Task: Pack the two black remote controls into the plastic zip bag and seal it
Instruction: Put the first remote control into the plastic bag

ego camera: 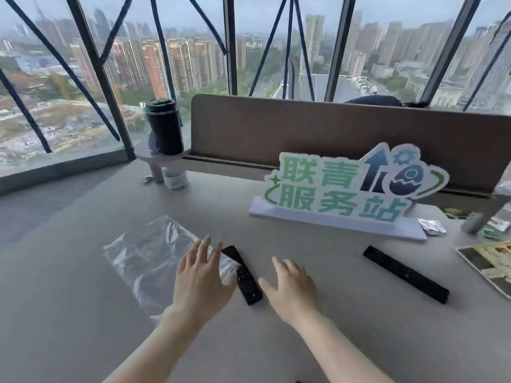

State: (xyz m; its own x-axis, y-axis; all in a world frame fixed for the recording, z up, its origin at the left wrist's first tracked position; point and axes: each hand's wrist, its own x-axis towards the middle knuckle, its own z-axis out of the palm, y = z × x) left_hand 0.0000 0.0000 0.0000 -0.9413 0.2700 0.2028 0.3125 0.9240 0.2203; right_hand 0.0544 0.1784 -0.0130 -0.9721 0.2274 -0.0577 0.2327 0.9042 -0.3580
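A clear plastic zip bag [146, 255] lies flat on the grey table, left of centre. One black remote [244, 277] lies beside the bag's right edge, its far end partly overlapped by the plastic. My left hand [201, 277] hovers open over the bag's right edge, fingers spread, holding nothing. My right hand [290, 288] is open just right of that remote, thumb near its near end, not gripping it. A second, longer black remote [406, 273] lies apart on the right side of the table.
A white sign with green characters [343, 189] stands behind the remotes. A black tumbler [165, 127] sits on a small shelf at the back left, a white jar [176, 178] below it. Small packets [432, 226] and a tray [492, 264] lie at the right edge.
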